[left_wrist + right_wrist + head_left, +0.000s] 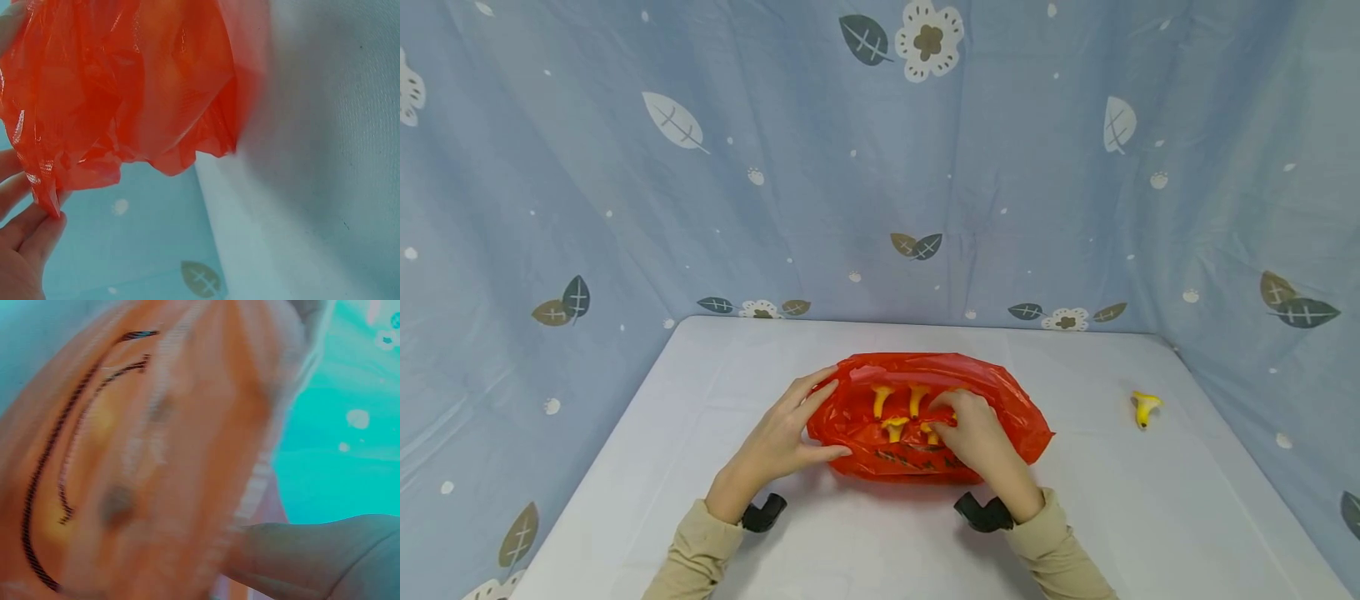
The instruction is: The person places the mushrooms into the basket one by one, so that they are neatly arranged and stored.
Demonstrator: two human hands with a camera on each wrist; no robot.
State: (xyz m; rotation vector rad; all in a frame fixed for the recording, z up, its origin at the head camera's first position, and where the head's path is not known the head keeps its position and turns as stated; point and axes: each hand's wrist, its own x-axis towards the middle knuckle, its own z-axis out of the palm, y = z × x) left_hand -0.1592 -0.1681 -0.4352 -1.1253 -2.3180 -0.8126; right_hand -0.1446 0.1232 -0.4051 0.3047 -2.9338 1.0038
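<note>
A red plastic bag lies on the white table with its wide mouth facing up. Several yellow mushrooms are inside it. My left hand holds the bag's left edge, fingers at the far side and thumb at the near side. In the left wrist view the fingertips meet the hanging edge of the bag. My right hand reaches into the mouth, bent fingers and thumb apart, over the mushrooms. It partly covers one of them. The right wrist view is blurred, with the bag's printed side in front of the fingers.
One more yellow mushroom lies on the table to the right of the bag. Black wrist devices sit at both wrists. A blue curtain with leaves and flowers hangs behind the table and along its sides.
</note>
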